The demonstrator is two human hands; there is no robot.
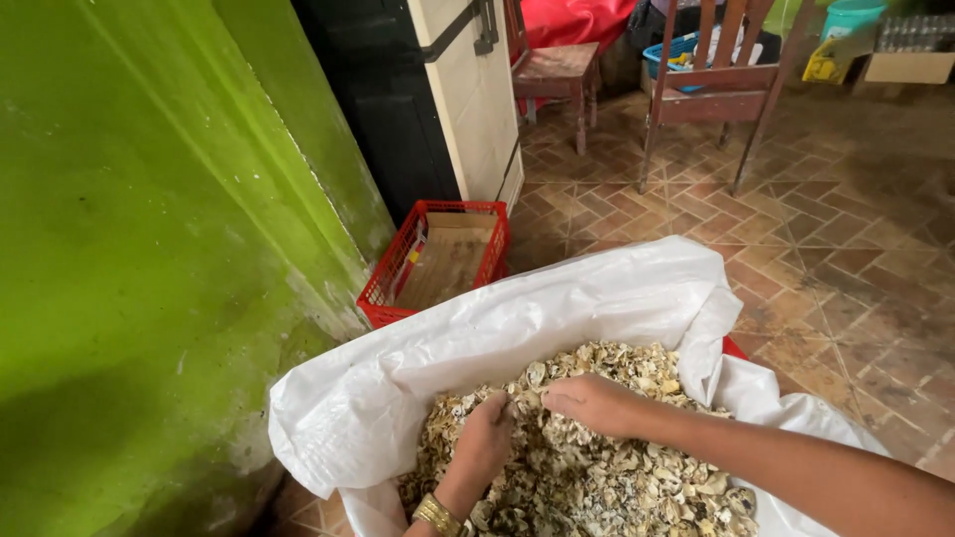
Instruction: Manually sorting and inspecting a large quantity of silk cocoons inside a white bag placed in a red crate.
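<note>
A big white plastic sack (597,298) lies open in front of me, filled with pale dried shell-like pieces (597,477). My left hand (484,443), with a gold bangle on the wrist, is dug into the pile, its fingers curled down among the pieces. My right hand (592,403) rests on top of the pile just to the right of it, fingers bent and pressing on the pieces. The two hands nearly touch at the fingertips. Whether either hand grips any pieces is hidden by the fingers.
A green wall (149,249) stands close on the left. A red plastic crate (438,261) with a cardboard sheet sits beyond the sack by a dark door. Two wooden chairs (716,89), a blue basket and boxes stand at the back on the brick-pattern tile floor (846,249).
</note>
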